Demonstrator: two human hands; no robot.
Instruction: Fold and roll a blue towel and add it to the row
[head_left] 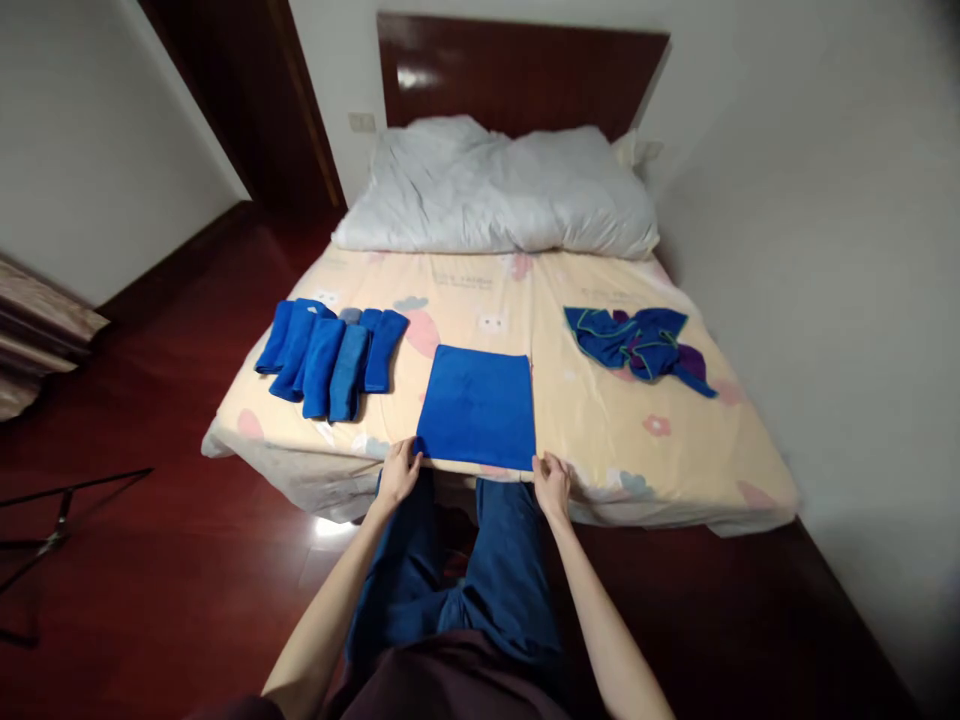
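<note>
A blue towel point(480, 405) lies flat and nearly square at the front edge of the bed. My left hand point(400, 472) pinches its near left corner, and my right hand point(552, 484) has the near right corner between its fingers. To the left, several folded blue towels point(324, 360) lie side by side in a group. Over on the right, a loose heap of crumpled blue and purple cloths point(637, 342) with light green edging rests on the sheet.
A pale yellow patterned sheet point(480, 292) covers the bed. Grey-white bedding point(495, 195) is bunched against the dark wooden headboard point(525, 75). Thin black stand legs point(64, 510) are on the red floor at left. A wall runs along the right side.
</note>
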